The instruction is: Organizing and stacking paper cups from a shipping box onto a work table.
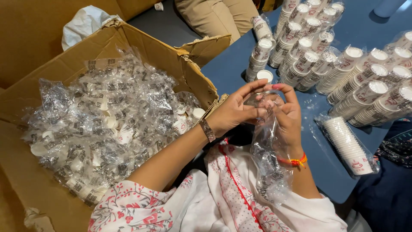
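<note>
A seated person pinched the top of a clear plastic sleeve (267,150) between both hands above the lap, at the near edge of a dark blue worktop (231,68). The sleeve hung with its long axis close to vertical, its upper end at the fingertips and its crumpled lower end trailing down over a white, red-patterned garment (223,202). The left hand (234,112), a watch at its wrist, had its grip closed on the sleeve's upper edge with thumb and fingers; the right hand (286,114), a red thread band at its wrist, had its fingers curled shut on the same edge from the other side.

To the person's left stood an open cardboard box (141,47), filled with loose clear wrappers (98,120) and a few small white paper cups among them. On the worktop beyond the hands lay many stacks of paper cups (343,73), most wrapped in plastic and lying on their sides with their mouths turned toward the camera. One wrapped stack (348,146) lay just right of the right hand, base toward the near edge. A single cup (265,76) stood upright just beyond the fingertips. Another person's tan trousers (214,17) showed at the far side.
</note>
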